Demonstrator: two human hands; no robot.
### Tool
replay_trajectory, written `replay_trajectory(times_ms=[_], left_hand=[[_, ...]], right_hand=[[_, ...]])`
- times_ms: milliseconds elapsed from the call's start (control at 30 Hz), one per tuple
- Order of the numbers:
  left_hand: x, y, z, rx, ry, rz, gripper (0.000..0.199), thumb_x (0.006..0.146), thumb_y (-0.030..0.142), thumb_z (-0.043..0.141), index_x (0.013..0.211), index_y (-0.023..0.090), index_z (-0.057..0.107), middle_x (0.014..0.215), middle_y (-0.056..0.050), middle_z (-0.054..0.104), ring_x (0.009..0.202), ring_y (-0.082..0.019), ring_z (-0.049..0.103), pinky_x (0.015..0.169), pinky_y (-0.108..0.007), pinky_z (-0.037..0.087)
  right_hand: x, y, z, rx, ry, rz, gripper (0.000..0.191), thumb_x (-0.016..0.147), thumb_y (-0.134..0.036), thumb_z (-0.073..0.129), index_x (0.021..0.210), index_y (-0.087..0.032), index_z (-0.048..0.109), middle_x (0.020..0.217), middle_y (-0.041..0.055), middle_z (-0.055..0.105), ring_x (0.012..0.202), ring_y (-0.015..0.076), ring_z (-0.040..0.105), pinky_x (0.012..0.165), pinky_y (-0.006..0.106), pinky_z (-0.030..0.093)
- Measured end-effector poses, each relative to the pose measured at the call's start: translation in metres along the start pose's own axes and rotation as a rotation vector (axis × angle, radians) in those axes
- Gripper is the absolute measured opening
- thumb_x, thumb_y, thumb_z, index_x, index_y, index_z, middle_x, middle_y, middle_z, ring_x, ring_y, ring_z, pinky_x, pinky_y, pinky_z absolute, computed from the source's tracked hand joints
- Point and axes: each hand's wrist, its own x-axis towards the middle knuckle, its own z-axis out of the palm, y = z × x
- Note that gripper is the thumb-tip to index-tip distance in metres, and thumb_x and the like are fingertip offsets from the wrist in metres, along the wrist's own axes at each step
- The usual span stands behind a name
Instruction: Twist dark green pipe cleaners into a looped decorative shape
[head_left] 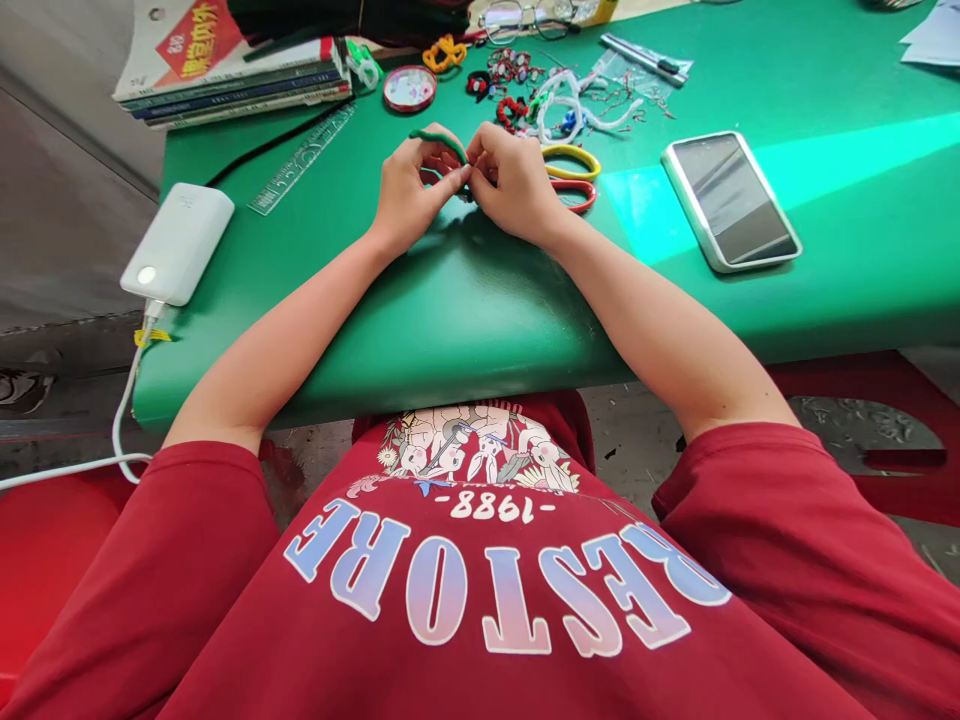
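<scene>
The left hand [420,185] pinches a green strip [442,138], which arches over its forefinger and comes down to where the thumb tip meets the right hand [517,180]. Both hands are over the table [480,300], near its front edge. The right hand is narrow, its fingertips bunched against the left's; what lies between them is hidden, so I cannot tell whether it grips the strip too.

The likeliest trouble is at that meeting point: if the left pinch loosened, a springy strip could flick out of its curve. Pulling too hard could put a kink in it.

The scissors [591,156] lie right beside the right hand, with the yellow and red loops showing and the blades out of sight. A careless sideways move could knock them or bring fingers onto a sharp edge. Beyond the hands, the white strips [551,105] and small bits are tangled together, so a forward push could scatter them.

At the left, the cable [120,420] from the power bank [180,245] hangs over the edge near the left sleeve [217,500]. An elbow swung outward could snag it and drag the power bank off.
</scene>
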Motion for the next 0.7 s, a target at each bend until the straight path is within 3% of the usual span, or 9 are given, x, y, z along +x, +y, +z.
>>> replay_trajectory(times_ms=[133, 200, 300, 433, 500, 600, 700], left_hand=[[-0.015, 0.048, -0.008, 0.028, -0.095, 0.018, 0.042, 0.095, 0.097, 0.081, 0.115, 0.062, 0.088, 0.092, -0.003, 0.075, 0.122, -0.041, 0.063, 0.106, -0.071, 0.057], [-0.018, 0.055, -0.009, 0.041, -0.09, 0.0, 0.041, 0.097, 0.096, 0.079, 0.117, 0.062, 0.089, 0.097, -0.002, 0.079, 0.128, -0.041, 0.064, 0.11, -0.072, 0.056], [-0.011, 0.026, -0.006, 0.016, -0.009, -0.036, 0.041, 0.089, 0.097, 0.082, 0.108, 0.061, 0.086, 0.091, -0.001, 0.079, 0.127, -0.043, 0.066, 0.107, -0.073, 0.055], [0.012, -0.05, 0.008, -0.029, 0.174, -0.078, 0.068, 0.07, 0.115, 0.077, 0.084, 0.05, 0.065, 0.081, -0.003, 0.074, 0.094, -0.038, 0.064, 0.091, -0.072, 0.058], [0.02, -0.073, 0.013, -0.061, 0.202, -0.113, 0.077, 0.062, 0.119, 0.08, 0.081, 0.047, 0.059, 0.08, -0.003, 0.074, 0.085, -0.035, 0.061, 0.083, -0.071, 0.06], [0.017, -0.069, 0.013, -0.076, 0.175, -0.162, 0.072, 0.064, 0.107, 0.092, 0.081, 0.045, 0.059, 0.081, -0.002, 0.076, 0.081, -0.033, 0.061, 0.079, -0.068, 0.062], [0.0, -0.028, 0.008, -0.096, 0.168, -0.228, 0.045, 0.083, 0.077, 0.099, 0.08, 0.045, 0.066, 0.088, 0.0, 0.084, 0.086, -0.034, 0.072, 0.084, -0.062, 0.067]], right_hand=[[-0.001, -0.003, 0.001, -0.011, -0.012, 0.011, 0.056, 0.093, 0.008, 0.073, 0.089, -0.036, 0.038, 0.084, 0.0001, 0.075, 0.088, 0.0321, 0.076, 0.1, 0.049, 0.062], [-0.001, -0.004, 0.002, -0.011, -0.005, 0.008, 0.055, 0.095, 0.007, 0.072, 0.089, -0.036, 0.038, 0.086, 0.0018, 0.075, 0.088, 0.0328, 0.077, 0.099, 0.05, 0.062], [0.0, -0.003, 0.003, 0.007, -0.006, -0.008, 0.053, 0.097, 0.001, 0.077, 0.09, -0.036, 0.04, 0.091, 0.0032, 0.079, 0.092, 0.0339, 0.077, 0.102, 0.052, 0.061], [0.001, 0.001, 0.004, 0.023, -0.001, -0.023, 0.052, 0.098, -0.009, 0.085, 0.09, -0.037, 0.042, 0.092, 0.0042, 0.08, 0.093, 0.0353, 0.078, 0.108, 0.055, 0.062], [0.002, 0.003, 0.004, 0.025, 0.001, -0.041, 0.051, 0.101, -0.014, 0.086, 0.09, -0.037, 0.041, 0.092, 0.0047, 0.08, 0.094, 0.0356, 0.078, 0.108, 0.056, 0.062], [0.003, 0.008, 0.005, 0.028, 0.01, -0.067, 0.054, 0.102, -0.018, 0.09, 0.089, -0.038, 0.041, 0.09, 0.0032, 0.079, 0.092, 0.0347, 0.075, 0.107, 0.056, 0.063], [0.007, 0.019, 0.009, 0.015, 0.02, -0.096, 0.057, 0.104, -0.01, 0.09, 0.09, -0.037, 0.041, 0.086, 0.0006, 0.076, 0.087, 0.0317, 0.073, 0.103, 0.052, 0.063]])
